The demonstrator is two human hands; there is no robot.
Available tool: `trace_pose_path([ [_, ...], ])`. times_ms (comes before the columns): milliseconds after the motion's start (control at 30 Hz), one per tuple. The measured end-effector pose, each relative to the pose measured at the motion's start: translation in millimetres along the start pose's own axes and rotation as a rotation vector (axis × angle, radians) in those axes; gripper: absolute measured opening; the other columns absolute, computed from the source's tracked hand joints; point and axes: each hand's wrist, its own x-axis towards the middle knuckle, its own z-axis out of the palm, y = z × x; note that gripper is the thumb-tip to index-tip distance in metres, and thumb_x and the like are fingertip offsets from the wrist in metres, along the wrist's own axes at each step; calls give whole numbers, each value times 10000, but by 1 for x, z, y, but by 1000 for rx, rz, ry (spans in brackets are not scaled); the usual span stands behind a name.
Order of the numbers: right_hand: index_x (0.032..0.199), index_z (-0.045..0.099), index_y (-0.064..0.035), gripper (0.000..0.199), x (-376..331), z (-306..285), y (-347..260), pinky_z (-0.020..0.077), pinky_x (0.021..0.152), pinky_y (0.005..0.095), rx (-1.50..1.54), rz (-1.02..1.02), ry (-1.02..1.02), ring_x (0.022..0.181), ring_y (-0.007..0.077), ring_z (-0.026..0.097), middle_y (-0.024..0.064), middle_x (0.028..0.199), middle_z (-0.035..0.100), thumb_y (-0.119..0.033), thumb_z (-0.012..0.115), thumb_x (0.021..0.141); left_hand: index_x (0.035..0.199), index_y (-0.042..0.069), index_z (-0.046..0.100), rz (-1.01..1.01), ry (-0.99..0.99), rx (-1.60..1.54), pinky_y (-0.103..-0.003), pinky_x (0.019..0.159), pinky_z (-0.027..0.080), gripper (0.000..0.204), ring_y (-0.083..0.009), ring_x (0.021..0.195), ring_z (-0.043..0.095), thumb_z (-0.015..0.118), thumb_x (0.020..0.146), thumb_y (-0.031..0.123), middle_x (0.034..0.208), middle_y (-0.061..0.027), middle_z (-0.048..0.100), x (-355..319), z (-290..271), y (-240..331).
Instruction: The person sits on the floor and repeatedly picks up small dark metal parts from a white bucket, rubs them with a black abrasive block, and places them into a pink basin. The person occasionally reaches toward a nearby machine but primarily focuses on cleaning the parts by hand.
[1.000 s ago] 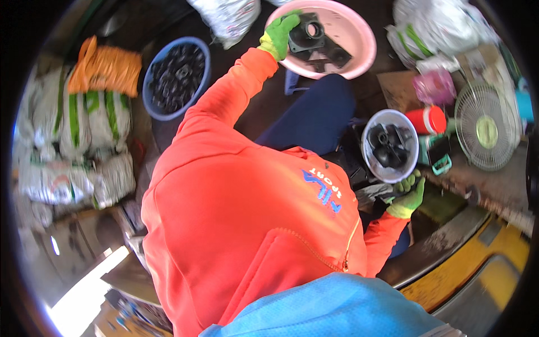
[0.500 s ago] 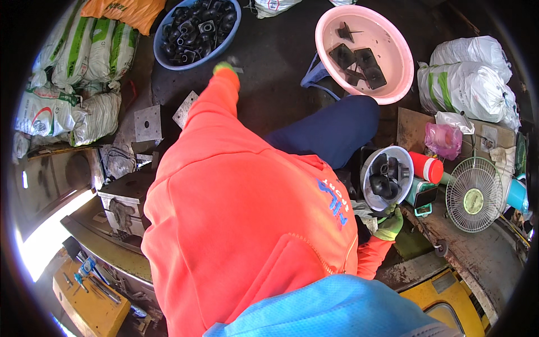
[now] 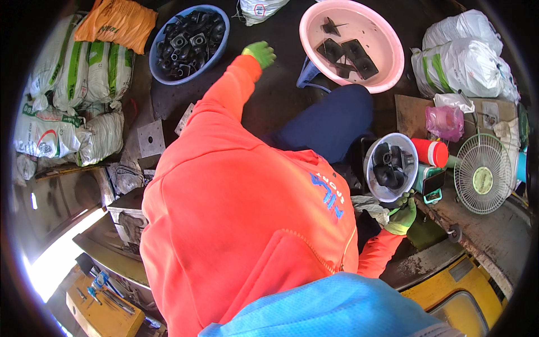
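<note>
My left hand (image 3: 260, 54), in a yellow-green glove, reaches out over the dark floor between two basins. Its fingers are apart and nothing shows in them. Nearest to it is a blue basin (image 3: 158, 72) heaped with black moulded parts (image 3: 191, 45), some with square flanges. On the right, my gloved right hand (image 3: 402, 217) is curled just below a small whitish basin (image 3: 368, 178). Its dark fingertips lie close to that basin's rim, and what they hold cannot be made out. Several black rounded parts (image 3: 387, 168) lie inside the small basin.
A pink basin (image 3: 396, 67) with black flanged parts in water stands ahead on a blue stool (image 3: 307, 74). Sacks are piled at left (image 3: 73, 84) and right (image 3: 460, 67). Beside the small basin are a red jug (image 3: 429, 153) and a fan (image 3: 483, 174). Metal plates (image 3: 151, 139) lie left.
My left hand has swung right, away from the blue basin; the blurred greyish thing beside it no longer shows. My right hand stays by the small basin. The whole view has shifted slightly.
</note>
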Motion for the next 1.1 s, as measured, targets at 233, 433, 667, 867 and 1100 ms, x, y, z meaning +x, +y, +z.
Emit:
trace_pose_path([
  [233,1169,542,-55,284,-22,28,5,475,631,252,165,-87,24,745,121,540,32,914,572,-178,565,915,1038,104,680,143,532,-362,-354,1027,428,278,-215,1227,501,578,783,64,1250,-42,602,81,-57,66],
  [433,1226,508,-73,310,-40,52,1,458,681,277,19,-247,-82,780,137,531,12,937,559,-205,529,946,1210,13,585,297,684,-1342,-346,969,477,387,-251,1199,524,565,824,44,1274,-117,580,115,-197,122],
  [667,1248,523,-122,284,-42,52,3,462,671,310,-10,-497,209,775,153,536,29,919,572,-179,506,970,1280,-39,526,372,359,-2281,-276,793,488,432,-169,904,638,565,943,228,1077,-102,666,138,-312,218],
  [867,1182,551,-90,253,-39,48,1,423,539,278,2,-505,310,608,151,505,48,797,569,-225,498,975,1196,52,623,828,180,-1241,-368,855,507,400,-281,962,647,635,856,262,1101,-149,663,166,-298,292],
  [1100,1164,551,-64,266,-36,49,2,427,545,282,13,-489,426,632,162,522,62,808,569,-240,511,969,1193,130,630,550,221,-755,-433,895,477,460,-357,1032,622,665,740,205,1078,-189,661,211,-224,379],
])
